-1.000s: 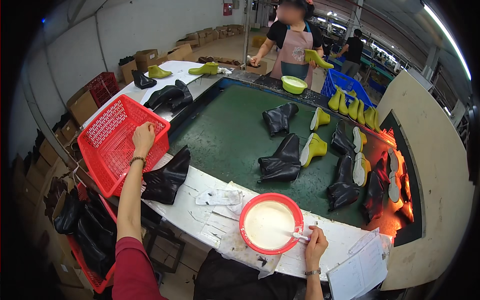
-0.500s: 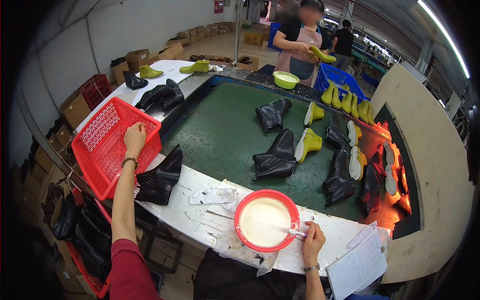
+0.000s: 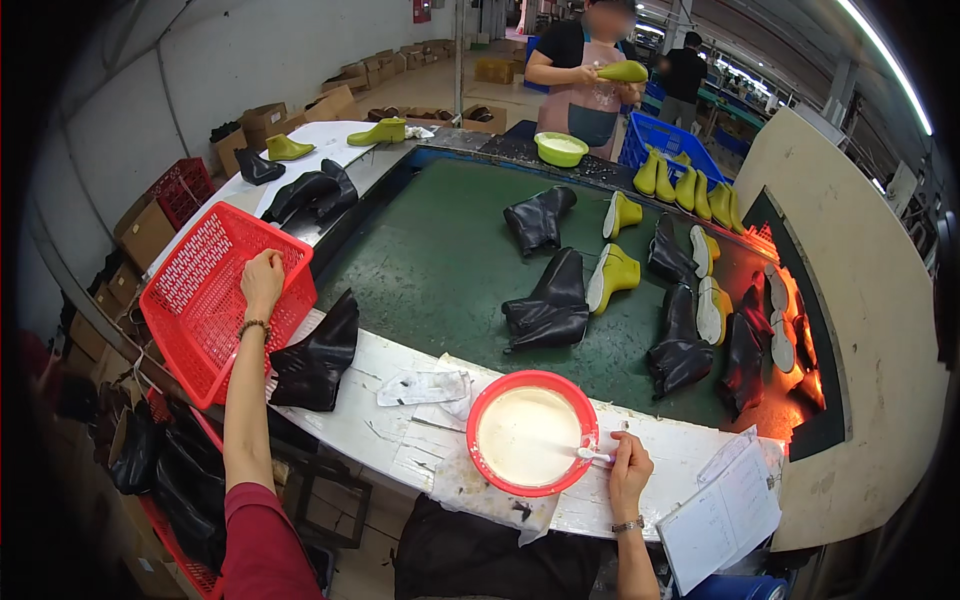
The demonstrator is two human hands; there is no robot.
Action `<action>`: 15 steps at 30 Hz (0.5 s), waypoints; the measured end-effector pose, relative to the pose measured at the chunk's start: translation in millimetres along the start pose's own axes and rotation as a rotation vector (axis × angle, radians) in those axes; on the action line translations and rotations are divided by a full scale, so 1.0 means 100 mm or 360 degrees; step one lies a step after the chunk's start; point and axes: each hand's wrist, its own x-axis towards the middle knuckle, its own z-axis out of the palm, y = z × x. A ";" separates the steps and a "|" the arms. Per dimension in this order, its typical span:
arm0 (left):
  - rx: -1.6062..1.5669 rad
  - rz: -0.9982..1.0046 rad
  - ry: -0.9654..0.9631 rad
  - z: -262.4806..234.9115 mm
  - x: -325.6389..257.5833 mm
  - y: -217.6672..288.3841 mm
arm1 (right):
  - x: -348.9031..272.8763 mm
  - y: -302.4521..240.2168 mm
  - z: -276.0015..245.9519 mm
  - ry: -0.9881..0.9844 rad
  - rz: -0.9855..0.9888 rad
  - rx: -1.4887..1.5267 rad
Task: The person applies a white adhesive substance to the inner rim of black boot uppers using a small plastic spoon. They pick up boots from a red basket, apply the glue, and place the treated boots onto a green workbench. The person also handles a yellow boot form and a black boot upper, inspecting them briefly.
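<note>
My left hand (image 3: pixel 262 280) hovers over or rests at the inner right side of a red plastic basket (image 3: pixel 190 300); its fingers are curled, and whatever they may hold is hidden. My right hand (image 3: pixel 630 470) pinches the handle of a small brush (image 3: pixel 594 455), white with a purple part, whose head reaches over the rim of a red bowl (image 3: pixel 480 470) of creamy white liquid. Close to my left forearm, a black boot (image 3: pixel 318 355) stands on the white worktable edge (image 3: pixel 385 440). A stained white pad (image 3: pixel 424 388) lies between the boot and the bowl.
A green conveyor belt (image 3: pixel 420 260) carries black boots (image 3: pixel 548 305) and yellow-green lasts with pale soles (image 3: pixel 612 278) toward a glowing orange heater opening (image 3: pixel 790 340). Across it, a co-worker (image 3: pixel 590 85) holds a yellow-green last (image 3: pixel 622 71). An open notebook (image 3: pixel 720 520) lies right of my hand.
The co-worker's last has turned from tilted to nearly level. The view has shifted slightly. My left hand stays at the basket, and my right hand keeps the brush at the bowl's rim.
</note>
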 end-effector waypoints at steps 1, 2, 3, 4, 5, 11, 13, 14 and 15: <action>0.0000 0.0005 0.0003 0.00 0.00 0.00 | 0.00 -0.02 0.00 -0.0005 0.0053 0.0008; 0.0000 0.0010 0.0007 0.01 0.00 0.00 | 0.00 -0.04 0.00 -0.0010 0.0107 0.0015; -0.0001 0.0020 0.0008 0.01 0.01 0.01 | 0.00 -0.05 -0.01 -0.0009 0.0096 0.0016; 0.0003 0.0021 0.0004 0.02 0.01 0.02 | 0.00 -0.06 -0.02 -0.0008 0.0086 0.0017; 0.0006 0.0023 -0.0001 0.02 0.00 0.02 | 0.00 -0.06 -0.03 -0.0005 0.0076 0.0017; -0.0046 0.0061 0.0014 0.06 0.02 -0.06 | 0.02 -0.11 -0.03 -0.0031 0.0047 -0.0020; -0.0023 0.0130 0.0060 0.03 -0.01 -0.21 | 0.03 -0.06 -0.01 -0.0028 0.0028 -0.0024; 0.0005 0.0197 0.0099 0.02 0.05 -0.29 | 0.05 -0.03 0.03 -0.0053 0.0011 -0.0017; 0.0070 0.0285 0.0163 0.03 0.05 -0.25 | 0.05 0.00 0.02 -0.0022 0.0021 -0.0015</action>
